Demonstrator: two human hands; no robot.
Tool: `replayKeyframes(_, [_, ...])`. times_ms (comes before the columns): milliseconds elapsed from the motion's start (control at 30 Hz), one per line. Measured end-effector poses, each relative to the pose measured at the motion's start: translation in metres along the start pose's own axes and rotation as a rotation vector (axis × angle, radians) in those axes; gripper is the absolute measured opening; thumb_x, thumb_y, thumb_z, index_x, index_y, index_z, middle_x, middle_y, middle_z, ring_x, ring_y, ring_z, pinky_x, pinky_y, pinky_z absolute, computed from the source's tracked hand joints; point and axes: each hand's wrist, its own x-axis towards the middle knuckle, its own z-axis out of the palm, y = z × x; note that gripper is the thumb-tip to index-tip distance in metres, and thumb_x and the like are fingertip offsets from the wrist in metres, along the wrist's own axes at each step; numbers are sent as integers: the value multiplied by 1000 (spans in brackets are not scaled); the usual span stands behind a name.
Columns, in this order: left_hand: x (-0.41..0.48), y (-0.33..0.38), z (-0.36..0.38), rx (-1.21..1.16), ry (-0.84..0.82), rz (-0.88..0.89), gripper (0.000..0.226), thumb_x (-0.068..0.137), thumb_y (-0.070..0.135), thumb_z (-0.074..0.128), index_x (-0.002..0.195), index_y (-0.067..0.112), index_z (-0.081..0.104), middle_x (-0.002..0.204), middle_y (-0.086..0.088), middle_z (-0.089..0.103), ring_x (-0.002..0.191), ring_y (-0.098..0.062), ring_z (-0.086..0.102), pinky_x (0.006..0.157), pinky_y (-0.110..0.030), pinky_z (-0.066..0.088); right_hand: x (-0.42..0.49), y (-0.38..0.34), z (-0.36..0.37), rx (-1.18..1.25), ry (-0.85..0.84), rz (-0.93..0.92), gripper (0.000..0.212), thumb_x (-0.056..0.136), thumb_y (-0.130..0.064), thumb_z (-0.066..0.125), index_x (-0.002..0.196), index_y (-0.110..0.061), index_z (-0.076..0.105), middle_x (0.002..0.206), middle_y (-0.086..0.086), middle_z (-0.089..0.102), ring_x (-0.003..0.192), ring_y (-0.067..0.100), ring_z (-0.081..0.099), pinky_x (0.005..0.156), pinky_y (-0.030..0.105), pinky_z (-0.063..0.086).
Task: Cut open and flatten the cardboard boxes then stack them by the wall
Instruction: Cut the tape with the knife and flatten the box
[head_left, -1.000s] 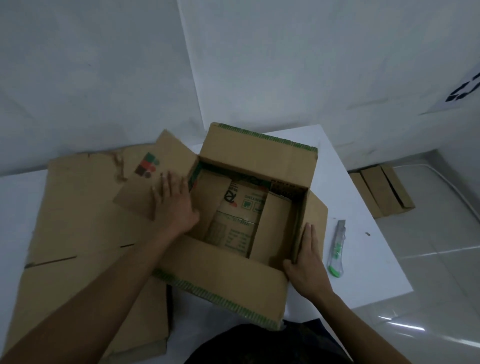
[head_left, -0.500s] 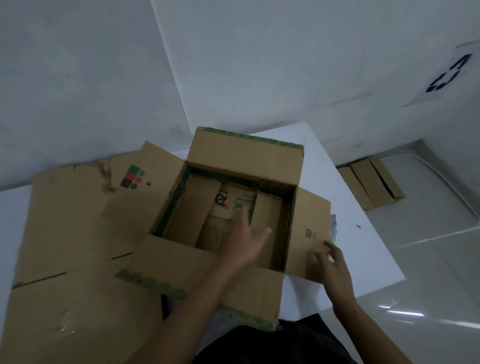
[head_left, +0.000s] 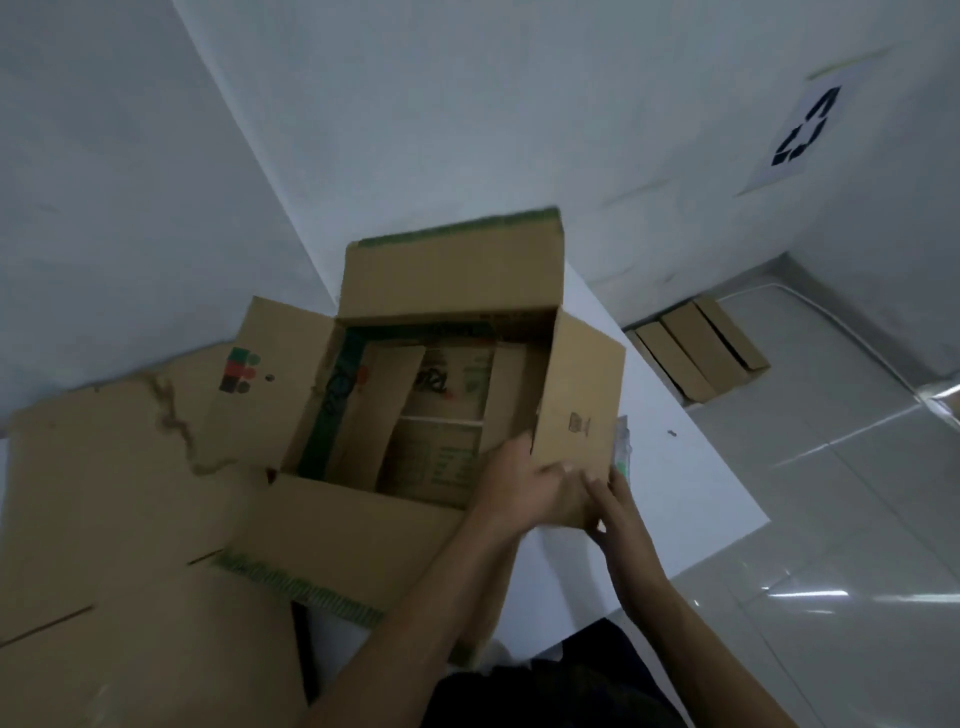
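Head view, looking down. We see the box (head_left: 415, 415) standing open on the white table (head_left: 691, 499), its four top flaps spread outward, pushed up against a flattened sheet (head_left: 114, 499) that covers the table's left part. Both hands meet at the near end of the right flap (head_left: 576, 395). The left hand (head_left: 524, 488) reaches across the box's near right corner, thumb by the corner and fingers curled round the flap's near edge, gripping it. The right hand (head_left: 618, 512) touches the same edge at its outer corner with bent fingers; through the blur we cannot tell whether it pinches the flap or only rests against it. A knife (head_left: 621, 447) lies on the table just beyond the flap, mostly hidden by it. Flat boxes (head_left: 696, 353) lie on the floor against the wall (head_left: 675, 156), below a recycling sign (head_left: 802, 135)
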Motion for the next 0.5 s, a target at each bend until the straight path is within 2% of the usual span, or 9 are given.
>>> replayKeyframes(100, [-16, 20, -43, -214, -46, 108, 34, 93, 29, 67, 126, 28, 60, 120, 8, 66, 104, -10, 62, 81, -23, 49, -4, -38, 17, 37, -75, -203, 34, 92, -45, 61, 124, -40, 53, 119, -21, 69, 110, 5, 65, 95, 31, 55])
replayKeyframes(167, [-22, 24, -72, -364, -50, 104, 34, 89, 33, 72, 121, 30, 63, 117, 7, 70, 103, -13, 66, 86, -34, 56, -7, -58, 33, -11, -135, -305, 40, 86, -51, 63, 123, -39, 54, 114, -23, 69, 109, 4, 66, 86, 22, 57])
replayKeyframes(200, [-23, 24, -83, -407, -19, 101, 40, 85, 36, 76, 122, 29, 65, 117, 4, 71, 106, -18, 67, 91, -42, 56, -7, -65, 42, -46, -148, -340, 52, 82, -58, 65, 129, -39, 52, 119, -18, 69, 112, 8, 65, 87, 25, 57])
replayKeyframes(267, [-28, 26, -100, -432, 83, 133, 55, 74, 45, 80, 123, 26, 67, 117, 3, 72, 108, -20, 68, 96, -49, 54, -7, -73, 58, -130, -179, -428, 72, 77, -69, 66, 141, -46, 42, 140, -13, 56, 124, 9, 59, 97, 35, 55])
replayKeyframes(333, [-32, 25, -113, -450, 167, 181, 59, 69, 48, 83, 121, 24, 68, 115, 4, 73, 108, -19, 68, 97, -48, 54, -6, -82, 71, -201, -240, -502, 70, 76, -77, 62, 138, -66, 30, 160, -15, 26, 138, 8, 44, 105, 43, 50])
replayKeyframes(367, [-34, 23, -120, -468, 201, 189, 59, 69, 49, 85, 120, 25, 68, 114, 4, 73, 107, -18, 69, 96, -47, 54, -5, -88, 75, -223, -265, -534, 66, 77, -81, 57, 136, -70, 30, 162, -24, 13, 144, 6, 35, 108, 46, 47])
replayKeyframes(400, [-36, 21, -127, -501, 224, 187, 60, 69, 50, 84, 120, 25, 67, 115, 4, 73, 107, -18, 69, 95, -46, 55, -4, -94, 77, -252, -282, -573, 64, 79, -83, 50, 138, -66, 33, 162, -30, 6, 147, 4, 26, 111, 47, 44])
replayKeyframes(433, [-39, 17, -135, -540, 238, 176, 63, 68, 50, 83, 122, 24, 65, 116, 3, 72, 108, -20, 68, 95, -46, 55, -1, -102, 78, -299, -284, -613, 66, 81, -84, 43, 141, -58, 36, 161, -31, 5, 149, 2, 21, 114, 48, 39])
replayKeyframes(500, [-43, 8, -155, -619, 215, 163, 64, 70, 48, 81, 125, 20, 64, 117, 1, 73, 110, -23, 68, 94, -44, 54, 5, -120, 75, -403, -274, -689, 67, 87, -80, 36, 146, -49, 39, 160, -24, 24, 147, 1, 24, 118, 48, 30])
